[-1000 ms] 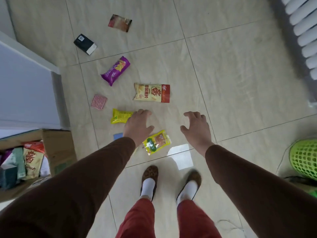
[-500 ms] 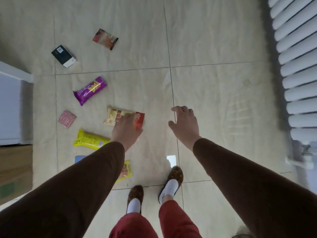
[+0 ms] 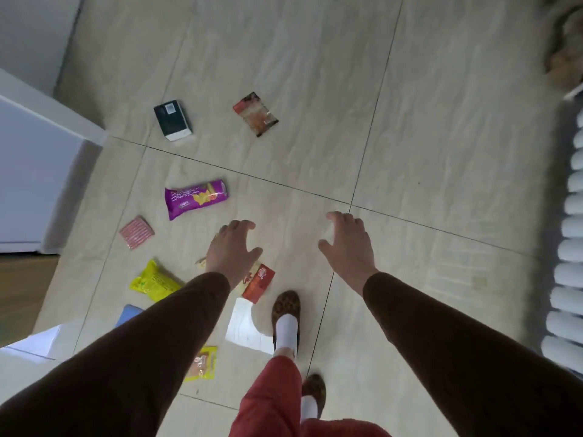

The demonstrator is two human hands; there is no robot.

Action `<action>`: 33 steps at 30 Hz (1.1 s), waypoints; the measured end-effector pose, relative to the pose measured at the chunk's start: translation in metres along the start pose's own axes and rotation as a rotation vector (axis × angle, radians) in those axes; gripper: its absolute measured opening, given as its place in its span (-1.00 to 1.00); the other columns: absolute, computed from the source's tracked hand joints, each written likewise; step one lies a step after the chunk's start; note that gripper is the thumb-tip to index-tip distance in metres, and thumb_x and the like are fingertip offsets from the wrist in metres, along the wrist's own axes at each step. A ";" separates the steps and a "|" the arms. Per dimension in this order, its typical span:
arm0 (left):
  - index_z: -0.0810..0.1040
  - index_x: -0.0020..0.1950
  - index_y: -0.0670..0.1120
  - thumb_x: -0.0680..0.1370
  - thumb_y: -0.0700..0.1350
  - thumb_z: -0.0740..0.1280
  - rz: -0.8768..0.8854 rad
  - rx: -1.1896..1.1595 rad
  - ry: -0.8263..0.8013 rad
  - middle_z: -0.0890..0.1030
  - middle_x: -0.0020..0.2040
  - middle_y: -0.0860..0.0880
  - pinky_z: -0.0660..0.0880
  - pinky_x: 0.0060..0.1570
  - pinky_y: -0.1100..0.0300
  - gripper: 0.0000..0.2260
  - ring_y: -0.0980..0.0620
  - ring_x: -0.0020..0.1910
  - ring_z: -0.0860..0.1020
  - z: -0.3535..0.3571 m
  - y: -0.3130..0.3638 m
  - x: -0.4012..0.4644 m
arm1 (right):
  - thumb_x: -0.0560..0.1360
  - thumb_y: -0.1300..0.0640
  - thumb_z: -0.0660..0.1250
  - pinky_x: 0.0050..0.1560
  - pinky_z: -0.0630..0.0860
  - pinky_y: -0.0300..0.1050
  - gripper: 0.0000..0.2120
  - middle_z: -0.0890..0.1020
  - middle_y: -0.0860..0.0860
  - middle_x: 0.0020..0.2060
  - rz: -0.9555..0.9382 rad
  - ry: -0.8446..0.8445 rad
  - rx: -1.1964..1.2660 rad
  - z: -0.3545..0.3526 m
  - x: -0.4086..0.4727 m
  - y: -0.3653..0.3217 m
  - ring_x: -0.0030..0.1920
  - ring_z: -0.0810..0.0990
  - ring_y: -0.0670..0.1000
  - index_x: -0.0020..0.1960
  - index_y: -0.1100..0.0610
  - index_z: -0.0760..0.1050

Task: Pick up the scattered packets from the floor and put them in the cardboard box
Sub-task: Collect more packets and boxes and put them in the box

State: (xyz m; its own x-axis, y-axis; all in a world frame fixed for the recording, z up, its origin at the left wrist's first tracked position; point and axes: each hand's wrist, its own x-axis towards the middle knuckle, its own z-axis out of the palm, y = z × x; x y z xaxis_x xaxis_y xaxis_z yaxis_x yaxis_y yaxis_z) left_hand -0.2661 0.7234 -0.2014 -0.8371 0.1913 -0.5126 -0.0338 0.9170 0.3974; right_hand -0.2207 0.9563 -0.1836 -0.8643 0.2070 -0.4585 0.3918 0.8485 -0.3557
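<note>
Two hands hover over glossy beige floor tiles (image 3: 441, 152), holding nothing: left hand (image 3: 232, 252), fingers loosely spread, above a crinkly cream-and-red packet (image 3: 257, 283); right hand (image 3: 348, 247) open over bare tile. Left lie a yellow packet (image 3: 154, 282) and a ribbed pink packet (image 3: 136, 232); farther, a purple packet (image 3: 195, 198), a black box (image 3: 172, 120) and a red packet (image 3: 256, 114). Bare floor stretches far right toward a white radiator (image 3: 568, 247).

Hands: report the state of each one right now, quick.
Left hand: open, fingers spread, holding nothing, above the red-and-cream packet.
Right hand: open, holding nothing.
</note>
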 end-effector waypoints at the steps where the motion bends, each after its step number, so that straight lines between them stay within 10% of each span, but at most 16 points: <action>1: 0.46 0.38 -0.01 0.50 -0.01 0.43 -0.008 0.000 0.003 0.52 0.31 -0.03 0.46 0.19 -0.01 -0.54 -0.07 0.29 0.46 -0.006 0.002 0.012 | 0.50 0.08 0.35 0.22 0.43 0.02 -0.47 0.50 0.07 0.28 -0.021 -0.007 -0.006 -0.006 0.017 -0.006 0.25 0.41 0.12 0.44 0.09 0.34; 22: 0.50 0.35 -0.04 0.48 -0.03 0.47 -0.389 -0.224 0.167 0.54 0.26 -0.03 0.50 0.15 -0.01 -0.55 -0.08 0.25 0.50 -0.072 -0.024 0.208 | 0.51 0.07 0.32 0.18 0.44 0.06 -0.49 0.49 0.12 0.26 -0.391 -0.226 -0.266 -0.040 0.338 -0.132 0.23 0.42 0.16 0.43 0.13 0.34; 33: 0.50 0.34 -0.04 0.47 -0.10 0.44 -0.457 -0.260 0.139 0.53 0.27 -0.07 0.47 0.21 -0.04 -0.55 -0.11 0.28 0.47 -0.077 -0.132 0.317 | 0.53 0.01 0.32 0.21 0.48 0.14 -0.47 0.48 0.17 0.24 -0.207 -0.285 -0.315 0.055 0.475 -0.183 0.24 0.46 0.22 0.42 0.19 0.31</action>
State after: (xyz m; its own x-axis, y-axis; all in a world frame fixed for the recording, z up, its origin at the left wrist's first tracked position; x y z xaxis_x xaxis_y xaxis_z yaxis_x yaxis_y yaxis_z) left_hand -0.5689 0.6358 -0.3580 -0.7693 -0.2714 -0.5784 -0.5305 0.7758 0.3415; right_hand -0.6857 0.8727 -0.3813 -0.7758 -0.0868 -0.6249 0.0676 0.9734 -0.2190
